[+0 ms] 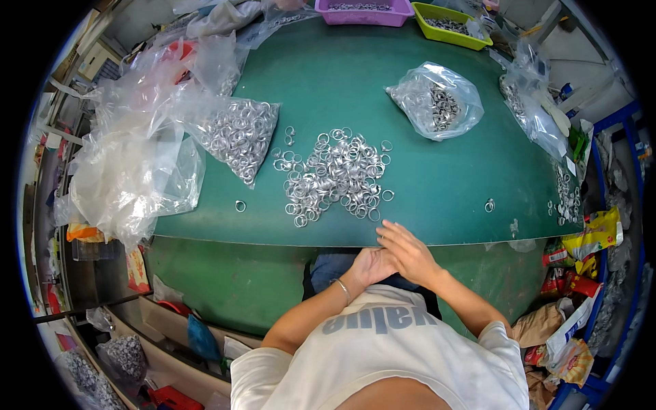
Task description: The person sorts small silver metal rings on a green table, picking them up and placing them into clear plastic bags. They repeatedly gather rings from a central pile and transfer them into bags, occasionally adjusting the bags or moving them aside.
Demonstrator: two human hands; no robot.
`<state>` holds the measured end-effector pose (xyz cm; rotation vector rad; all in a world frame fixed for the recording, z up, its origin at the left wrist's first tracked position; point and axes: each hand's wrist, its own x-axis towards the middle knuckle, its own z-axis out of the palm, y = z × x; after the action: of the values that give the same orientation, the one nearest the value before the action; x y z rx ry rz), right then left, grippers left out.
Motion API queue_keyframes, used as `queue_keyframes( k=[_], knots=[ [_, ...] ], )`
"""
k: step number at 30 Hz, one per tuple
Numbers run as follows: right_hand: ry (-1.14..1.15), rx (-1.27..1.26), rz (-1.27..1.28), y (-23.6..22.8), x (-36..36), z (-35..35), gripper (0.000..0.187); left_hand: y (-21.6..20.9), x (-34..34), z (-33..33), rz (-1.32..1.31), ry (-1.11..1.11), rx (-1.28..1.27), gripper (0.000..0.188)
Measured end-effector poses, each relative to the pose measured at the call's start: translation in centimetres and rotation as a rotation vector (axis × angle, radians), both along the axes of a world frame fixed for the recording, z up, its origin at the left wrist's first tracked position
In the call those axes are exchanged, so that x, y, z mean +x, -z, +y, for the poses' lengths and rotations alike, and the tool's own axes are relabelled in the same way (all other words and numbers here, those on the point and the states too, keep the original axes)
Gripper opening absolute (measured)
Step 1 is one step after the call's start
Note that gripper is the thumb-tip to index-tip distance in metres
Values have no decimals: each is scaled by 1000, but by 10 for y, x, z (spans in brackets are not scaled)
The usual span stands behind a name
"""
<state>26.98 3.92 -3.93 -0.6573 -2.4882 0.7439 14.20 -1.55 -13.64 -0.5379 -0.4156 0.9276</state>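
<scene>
A loose heap of silver metal rings (335, 174) lies on the green table (444, 184) in front of me. My left hand (371, 266) is cupped at the table's near edge, its fingers partly hidden behind my right hand. Beside and over it, my right hand (406, 251) has its fingers stretched toward the edge, just short of the heap; no object shows in them. Whether a ring lies between my palms cannot be seen. One single ring (240, 205) sits left of the heap, another ring (489, 204) far to the right.
A clear bag full of rings (239, 133) leans left of the heap, by crumpled plastic bags (130, 178). An opened bag (437, 102) holds darker rings at the back right. A purple basket (365, 20) and a lime basket (451, 37) stand at the far edge. Several rings (566, 198) lie rightmost.
</scene>
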Motion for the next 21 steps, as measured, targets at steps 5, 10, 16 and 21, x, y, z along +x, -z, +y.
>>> queue_keyframes(
  k=[5, 10, 16, 21],
  knots=[
    [-78, -79, 175, 5, 4, -15, 26, -10, -8, 1, 494, 122, 67, 43],
    [148, -60, 295, -28, -22, 60, 28, -6, -14, -4, 736, 139, 52, 38],
    [166, 10, 70, -4, -55, 138, 42, -30, -19, -3, 888, 219, 13, 37],
    [177, -148, 6, 2, -38, 114, 43, -32, -31, -4, 945, 180, 19, 41]
  ],
)
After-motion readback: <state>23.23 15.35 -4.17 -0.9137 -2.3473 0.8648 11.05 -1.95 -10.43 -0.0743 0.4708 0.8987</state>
